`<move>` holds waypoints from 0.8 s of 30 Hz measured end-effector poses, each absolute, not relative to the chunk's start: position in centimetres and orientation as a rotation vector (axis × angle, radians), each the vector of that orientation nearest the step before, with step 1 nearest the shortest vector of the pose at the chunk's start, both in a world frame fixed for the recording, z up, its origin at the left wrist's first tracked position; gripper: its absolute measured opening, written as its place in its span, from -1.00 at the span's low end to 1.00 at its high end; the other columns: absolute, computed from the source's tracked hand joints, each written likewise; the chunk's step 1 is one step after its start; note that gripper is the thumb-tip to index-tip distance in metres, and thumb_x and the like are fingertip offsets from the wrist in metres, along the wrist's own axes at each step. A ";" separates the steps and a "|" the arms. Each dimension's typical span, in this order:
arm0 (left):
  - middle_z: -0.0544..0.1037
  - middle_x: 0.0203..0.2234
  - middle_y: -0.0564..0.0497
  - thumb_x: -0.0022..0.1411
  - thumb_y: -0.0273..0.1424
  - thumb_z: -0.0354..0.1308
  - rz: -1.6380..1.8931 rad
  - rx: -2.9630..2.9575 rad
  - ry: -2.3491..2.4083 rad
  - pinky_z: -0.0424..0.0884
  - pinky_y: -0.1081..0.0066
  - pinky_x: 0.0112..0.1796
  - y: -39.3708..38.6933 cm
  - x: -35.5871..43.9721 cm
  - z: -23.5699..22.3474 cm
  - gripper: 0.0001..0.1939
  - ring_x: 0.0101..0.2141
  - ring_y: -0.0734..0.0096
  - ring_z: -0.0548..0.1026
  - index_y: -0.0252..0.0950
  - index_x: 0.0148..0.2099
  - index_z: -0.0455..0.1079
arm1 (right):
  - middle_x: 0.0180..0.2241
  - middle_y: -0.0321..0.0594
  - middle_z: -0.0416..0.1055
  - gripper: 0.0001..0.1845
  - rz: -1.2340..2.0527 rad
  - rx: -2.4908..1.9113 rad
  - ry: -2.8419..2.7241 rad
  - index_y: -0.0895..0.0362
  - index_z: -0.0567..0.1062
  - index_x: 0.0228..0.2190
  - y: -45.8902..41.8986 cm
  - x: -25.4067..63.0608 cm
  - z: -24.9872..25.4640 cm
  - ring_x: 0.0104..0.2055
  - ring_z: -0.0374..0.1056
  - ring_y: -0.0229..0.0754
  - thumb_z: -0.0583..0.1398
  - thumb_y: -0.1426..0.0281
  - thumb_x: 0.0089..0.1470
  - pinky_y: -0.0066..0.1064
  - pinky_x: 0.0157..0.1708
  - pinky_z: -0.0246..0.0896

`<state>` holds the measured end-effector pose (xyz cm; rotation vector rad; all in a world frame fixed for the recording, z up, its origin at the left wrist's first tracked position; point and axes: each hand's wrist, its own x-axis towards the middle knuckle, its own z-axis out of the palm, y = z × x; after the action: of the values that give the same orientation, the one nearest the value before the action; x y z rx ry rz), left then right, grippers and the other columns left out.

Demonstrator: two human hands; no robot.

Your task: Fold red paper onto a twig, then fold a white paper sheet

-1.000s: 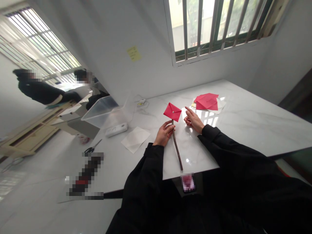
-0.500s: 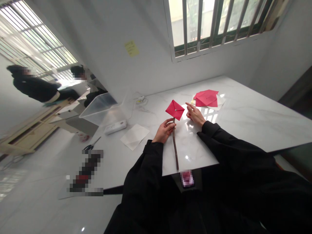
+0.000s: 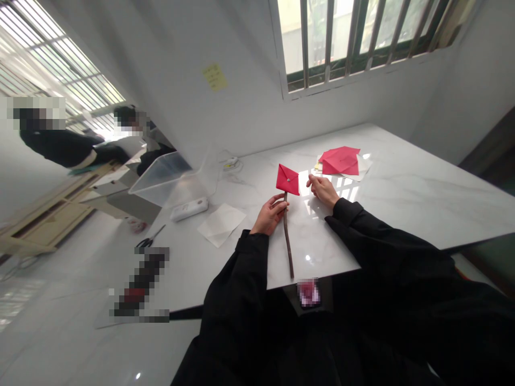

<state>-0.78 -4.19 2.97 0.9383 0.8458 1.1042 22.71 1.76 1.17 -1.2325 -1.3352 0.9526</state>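
Observation:
My left hand is closed round the upper part of a thin brown stick, just under a red paper pinwheel. A small pale pin head sits at the middle of its folded paper. The stick runs down toward the table's front edge. To the right of the pinwheel, apart from it, is my right hand, its fingers curled in with nothing visible in them. Beyond that hand lies a pile of red paper sheets with white paper under it.
On the white marbled table lie creased white paper, a white power strip and scissors. A clear plastic bin stands at the left. Two people are in the background, and a barred window is above.
The pinwheel's paper head has turned on its pin. My right index finger, stretched out before, is now curled in. The left hand keeps its grip on the stick.

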 end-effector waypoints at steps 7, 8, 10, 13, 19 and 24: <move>0.63 -0.31 0.04 -0.04 -0.37 0.58 1.175 0.875 0.857 0.44 0.47 -0.18 -4.0 -0.8 2.9 -0.42 -0.36 0.57 0.53 -0.30 0.04 0.50 | -0.63 -0.37 0.25 -0.19 1.037 -1.165 -1.382 0.21 0.55 0.06 0.8 22.3 1.7 -0.59 0.17 -0.25 0.13 -0.25 0.24 -0.40 -0.52 0.09; 0.63 -0.31 0.04 -0.04 -0.38 0.58 1.184 0.865 0.862 0.44 0.46 -0.18 -4.0 -0.8 2.8 -0.42 -0.36 0.57 0.53 -0.30 0.04 0.50 | -0.63 -0.39 0.23 -0.17 1.046 -1.153 -1.395 0.22 0.52 0.12 0.7 22.2 1.8 -0.59 0.16 -0.26 0.12 -0.24 0.25 -0.40 -0.51 0.09; 0.63 -0.31 0.04 -0.03 -0.38 0.57 1.183 0.863 0.869 0.44 0.45 -0.17 -3.9 -0.8 2.8 -0.42 -0.36 0.56 0.53 -0.30 0.04 0.50 | -0.62 -0.39 0.23 -0.17 1.028 -1.149 -1.419 0.22 0.51 0.16 0.5 22.1 1.9 -0.58 0.19 -0.25 0.11 -0.22 0.26 -0.40 -0.49 0.11; 0.62 -0.33 0.02 -0.03 -0.37 0.56 1.153 0.896 0.863 0.43 0.44 -0.18 -4.0 -0.8 2.8 -0.44 -0.37 0.55 0.51 -0.32 0.02 0.50 | -0.56 -0.32 0.34 -0.30 0.873 -1.210 -1.502 0.15 0.59 0.03 0.4 22.3 1.9 -0.50 0.33 -0.19 0.10 -0.18 0.29 -0.37 -0.37 0.20; 0.60 -0.34 0.00 -0.02 -0.36 0.55 1.071 0.986 0.867 0.39 0.44 -0.23 -4.2 -0.8 3.1 -0.48 -0.39 0.55 0.48 -0.35 0.00 0.55 | -0.51 -0.23 0.44 -0.33 0.546 -1.337 -1.553 0.10 0.60 0.04 0.4 23.0 2.4 -0.39 0.42 -0.06 0.02 -0.14 0.37 -0.31 -0.26 0.19; 0.59 -0.35 0.02 -0.01 -0.36 0.53 1.055 1.028 0.879 0.36 0.46 -0.27 -4.4 -0.7 3.3 -0.51 -0.41 0.57 0.45 -0.35 -0.01 0.58 | -0.57 -0.28 0.35 -0.17 0.478 -1.320 -1.574 0.12 0.44 0.31 -0.1 23.5 3.4 -0.45 0.35 -0.07 -0.04 -0.20 0.38 -0.33 -0.29 0.14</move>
<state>-0.66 -4.40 3.26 1.0276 0.8793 1.0550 23.49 -0.11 3.45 -1.3205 -1.5744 0.4783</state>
